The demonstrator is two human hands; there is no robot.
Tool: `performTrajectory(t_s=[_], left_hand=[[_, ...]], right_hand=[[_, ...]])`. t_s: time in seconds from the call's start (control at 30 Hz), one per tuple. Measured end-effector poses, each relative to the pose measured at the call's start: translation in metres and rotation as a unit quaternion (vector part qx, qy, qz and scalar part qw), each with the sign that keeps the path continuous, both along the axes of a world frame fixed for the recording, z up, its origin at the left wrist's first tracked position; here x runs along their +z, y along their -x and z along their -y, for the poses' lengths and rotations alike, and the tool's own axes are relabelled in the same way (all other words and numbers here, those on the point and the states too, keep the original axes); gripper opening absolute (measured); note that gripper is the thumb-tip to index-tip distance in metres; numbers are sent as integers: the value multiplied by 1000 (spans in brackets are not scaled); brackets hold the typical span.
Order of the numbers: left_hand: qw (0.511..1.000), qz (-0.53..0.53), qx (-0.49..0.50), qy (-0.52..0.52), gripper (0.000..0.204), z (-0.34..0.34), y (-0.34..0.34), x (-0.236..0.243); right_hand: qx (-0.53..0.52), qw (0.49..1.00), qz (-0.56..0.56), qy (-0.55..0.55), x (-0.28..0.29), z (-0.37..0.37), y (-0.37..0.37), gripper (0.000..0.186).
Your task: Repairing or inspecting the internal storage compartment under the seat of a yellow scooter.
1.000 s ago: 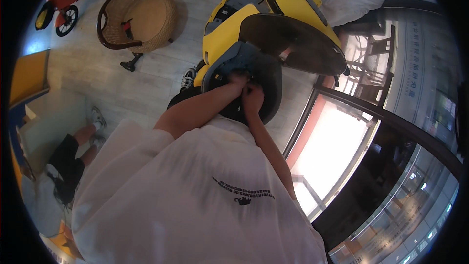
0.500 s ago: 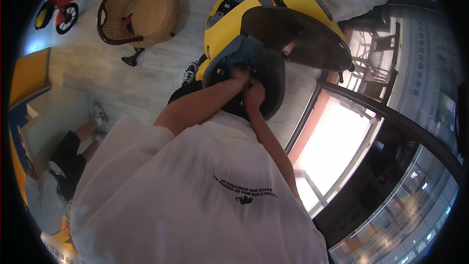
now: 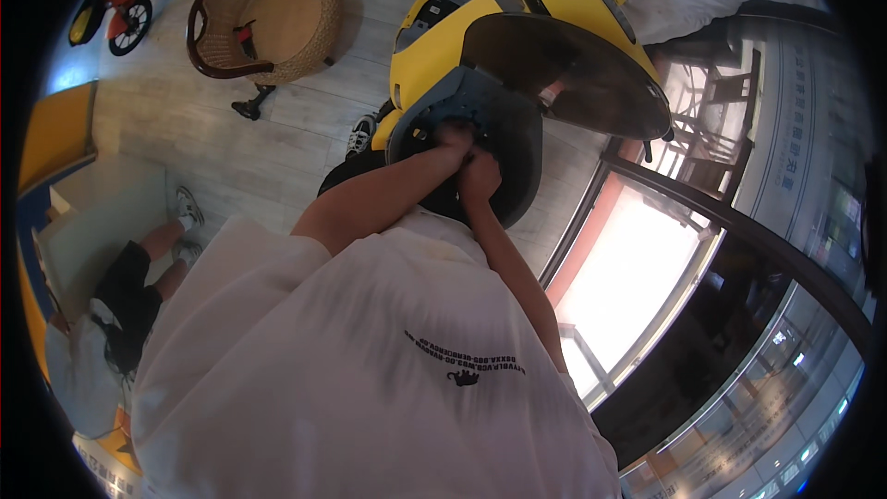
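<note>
Both of my hands are close together inside a dark blue-grey plastic shell (image 3: 520, 120), which sits at the near end of a yellow vehicle body (image 3: 427, 48). My left hand (image 3: 453, 137) reaches into the shell's shadowed hollow, and its fingertips are hidden there. Just below and to the right, my right hand (image 3: 480, 176) has its fingers curled closed. A small dark thing seems to lie between the two hands, too dim to name. Beside the shell a dark, smooth, rounded panel (image 3: 582, 74) slants out from the yellow body to the right.
A wicker chair (image 3: 314, 14) stands at the upper left, with a black drill-shaped tool (image 3: 248, 106) on the floor beside it. An orange two-wheeler (image 3: 129, 0) is farther left. Another person (image 3: 129, 286) sits at the lower left. A bright glass window (image 3: 628, 268) lies to my right.
The view has shifted very slightly. My hands remain in the same place inside the shell, with no clear change in their hold.
</note>
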State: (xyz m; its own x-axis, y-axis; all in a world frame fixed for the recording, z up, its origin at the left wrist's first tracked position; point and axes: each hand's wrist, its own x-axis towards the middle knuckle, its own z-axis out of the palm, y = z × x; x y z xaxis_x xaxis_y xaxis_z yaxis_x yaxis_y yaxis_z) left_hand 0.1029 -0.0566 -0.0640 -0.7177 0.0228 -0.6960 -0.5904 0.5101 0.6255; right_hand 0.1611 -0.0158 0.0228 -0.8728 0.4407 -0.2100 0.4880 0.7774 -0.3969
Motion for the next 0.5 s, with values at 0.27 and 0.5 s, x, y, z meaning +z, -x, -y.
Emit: performTrajectory(t_s=[0.27,0.5], left_hand=[[999,28,14,-30,28,-2,1,2],[984,71,104,-126,17,-4,-2,-14]], right_hand=[[6,1000,22,-3,0,-2,-2,15],[98,990,-15,-101,0,-8,-3,16]])
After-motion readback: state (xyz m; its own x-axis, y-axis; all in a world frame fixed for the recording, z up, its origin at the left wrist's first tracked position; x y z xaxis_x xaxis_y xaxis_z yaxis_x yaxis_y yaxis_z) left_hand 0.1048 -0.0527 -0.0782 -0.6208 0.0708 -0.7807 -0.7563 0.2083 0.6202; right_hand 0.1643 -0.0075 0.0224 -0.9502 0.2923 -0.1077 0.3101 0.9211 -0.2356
